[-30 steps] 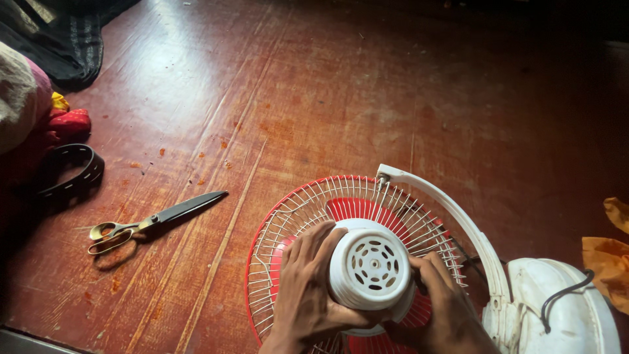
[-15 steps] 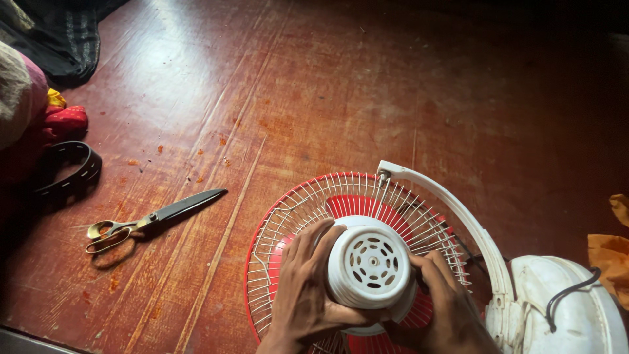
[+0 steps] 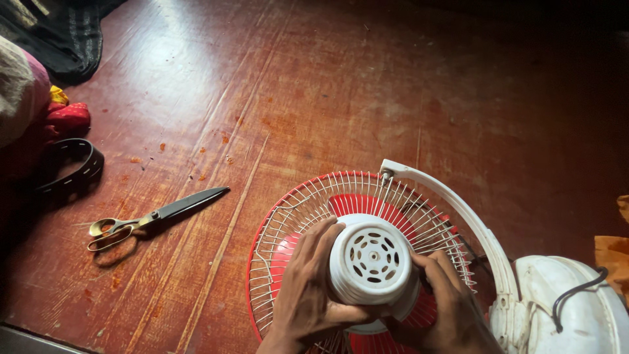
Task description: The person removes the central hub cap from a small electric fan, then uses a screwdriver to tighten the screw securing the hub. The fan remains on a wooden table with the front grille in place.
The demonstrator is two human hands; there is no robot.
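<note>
A small fan lies face down on a reddish floor, its white wire guard (image 3: pixel 308 203) and red blades (image 3: pixel 357 204) underneath. The round white motor housing (image 3: pixel 371 262), with vent holes on top, points up at me. My left hand (image 3: pixel 306 295) wraps the housing's left side. My right hand (image 3: pixel 445 305) presses against its right side. A white curved bracket (image 3: pixel 452 203) arcs from the guard's top to the white fan base (image 3: pixel 567 308) at the lower right, which has a dark cord across it.
Scissors with brass-coloured handles (image 3: pixel 154 215) lie on the floor to the left. A dark belt (image 3: pixel 72 167) and bundled cloth, red and yellow (image 3: pixel 62 115), sit at the far left. Orange cloth (image 3: pixel 612 252) shows at the right edge.
Both hands stay on the motor housing with only slight shifts. The view has drifted a little.
</note>
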